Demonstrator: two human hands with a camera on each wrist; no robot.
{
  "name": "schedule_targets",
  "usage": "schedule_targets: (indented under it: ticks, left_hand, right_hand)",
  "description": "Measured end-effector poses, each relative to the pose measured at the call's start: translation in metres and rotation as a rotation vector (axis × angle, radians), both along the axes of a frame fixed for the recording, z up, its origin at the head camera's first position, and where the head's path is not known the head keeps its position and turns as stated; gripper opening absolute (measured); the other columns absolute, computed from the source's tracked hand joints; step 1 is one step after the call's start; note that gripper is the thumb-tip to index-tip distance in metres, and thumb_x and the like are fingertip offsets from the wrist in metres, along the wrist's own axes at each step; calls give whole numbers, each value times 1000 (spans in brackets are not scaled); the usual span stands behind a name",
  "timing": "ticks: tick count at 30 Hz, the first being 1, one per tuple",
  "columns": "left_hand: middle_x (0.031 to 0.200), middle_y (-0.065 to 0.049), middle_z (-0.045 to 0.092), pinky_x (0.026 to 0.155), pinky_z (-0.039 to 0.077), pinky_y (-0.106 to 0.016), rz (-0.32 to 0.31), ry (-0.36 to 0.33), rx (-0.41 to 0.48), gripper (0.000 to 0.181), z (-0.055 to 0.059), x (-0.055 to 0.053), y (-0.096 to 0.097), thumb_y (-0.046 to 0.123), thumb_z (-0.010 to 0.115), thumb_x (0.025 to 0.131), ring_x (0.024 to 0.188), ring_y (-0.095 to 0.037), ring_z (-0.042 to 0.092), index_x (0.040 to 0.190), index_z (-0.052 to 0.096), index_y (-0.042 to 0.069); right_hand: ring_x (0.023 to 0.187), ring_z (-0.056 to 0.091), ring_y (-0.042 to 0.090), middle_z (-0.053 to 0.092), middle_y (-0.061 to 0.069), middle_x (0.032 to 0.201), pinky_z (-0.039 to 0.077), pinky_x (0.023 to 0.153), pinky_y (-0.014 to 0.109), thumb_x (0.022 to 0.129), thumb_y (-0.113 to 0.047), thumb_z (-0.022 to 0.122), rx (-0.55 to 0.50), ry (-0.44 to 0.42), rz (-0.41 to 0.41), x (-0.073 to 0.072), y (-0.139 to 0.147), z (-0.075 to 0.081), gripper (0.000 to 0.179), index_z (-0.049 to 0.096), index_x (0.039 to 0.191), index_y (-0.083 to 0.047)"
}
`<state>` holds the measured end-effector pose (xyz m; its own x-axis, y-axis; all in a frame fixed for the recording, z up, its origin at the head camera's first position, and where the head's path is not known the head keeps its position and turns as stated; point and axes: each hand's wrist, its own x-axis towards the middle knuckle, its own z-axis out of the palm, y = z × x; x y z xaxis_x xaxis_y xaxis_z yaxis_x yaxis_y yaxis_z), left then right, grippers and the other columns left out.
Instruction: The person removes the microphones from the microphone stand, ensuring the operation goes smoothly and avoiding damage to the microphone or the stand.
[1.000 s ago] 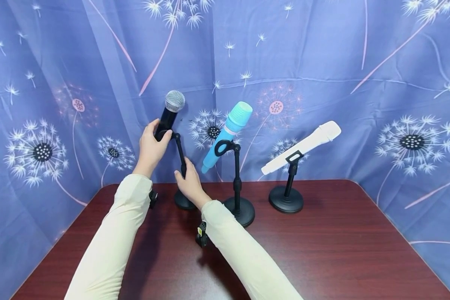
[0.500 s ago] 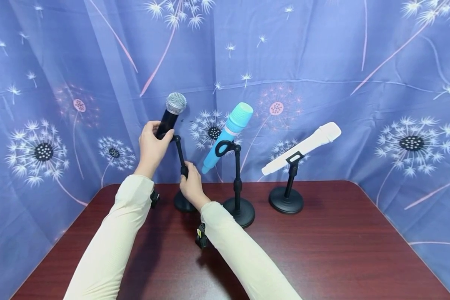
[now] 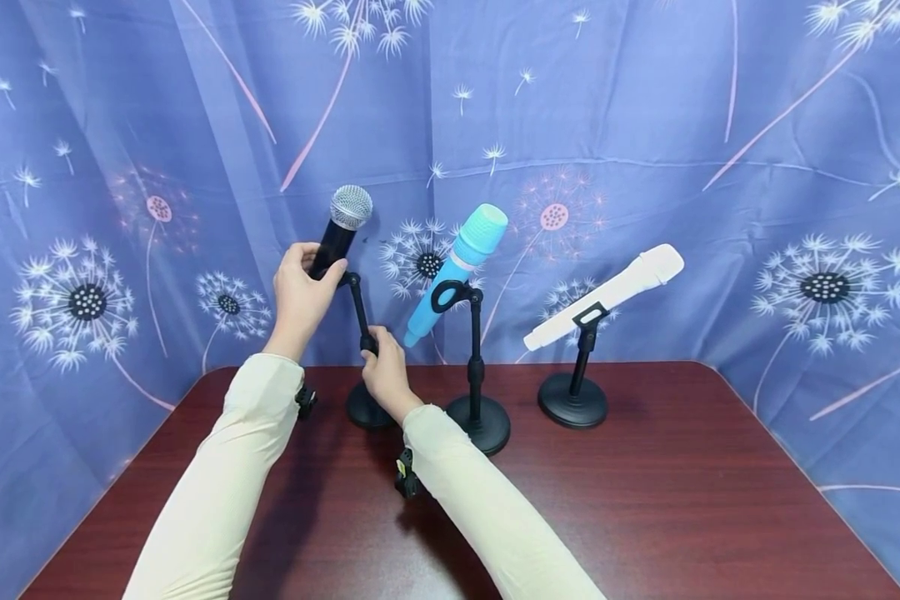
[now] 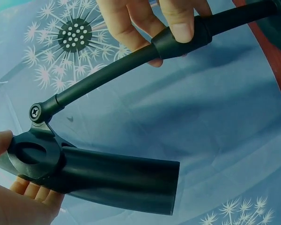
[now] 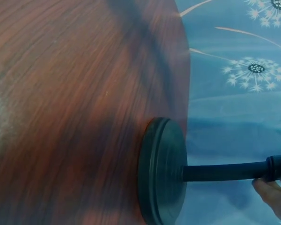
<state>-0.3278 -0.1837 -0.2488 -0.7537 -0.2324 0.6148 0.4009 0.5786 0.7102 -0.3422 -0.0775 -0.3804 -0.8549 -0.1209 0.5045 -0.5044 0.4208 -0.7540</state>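
Observation:
A black microphone with a silver mesh head tilts up to the right at the leftmost stand. My left hand grips its body, thumb on the near side. In the left wrist view the stand's clip surrounds the microphone, whose lower end juts out beyond it. Lower down, my right hand holds the pole at its thick collar, fingers and thumb around it. The round black base rests on the table, partly hidden by the right hand in the head view.
To the right, a blue microphone leans in a second black stand. Farther right a white microphone lies slanted in a shorter stand. A blue dandelion-print curtain hangs behind the dark red wooden table.
My right hand has slid slightly down and right, and its fingers have closed round the pole's collar. The left hand and black microphone have barely shifted.

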Motion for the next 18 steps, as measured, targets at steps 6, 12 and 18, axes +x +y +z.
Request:
schedule_targets:
  ticks: [6,12,18]
  left_hand:
    - [114,-19,60,91,45,-43,-8,-7,1,38,1,5,0,20,68,90,107,-30,58,119,57,-1]
    - [114,-19,60,90,46,-43,-18,-8,1,39,5,12,-2,20,68,90,107,-29,59,121,57,-1]
    - [114,-19,61,90,45,-43,-24,-22,5,40,10,20,-4,22,66,91,107,-29,59,122,56,-1]
  right_hand:
    - [114,58,29,60,17,121,47,95,36,93,3,56,13,26,5,4,0,0,33,53,126,0]
    - [111,58,29,60,17,117,48,93,36,93,4,55,40,65,19,10,0,1,32,52,125,0]
    - [110,58,29,59,17,117,49,92,34,93,4,55,38,87,61,17,3,3,32,51,125,-1]
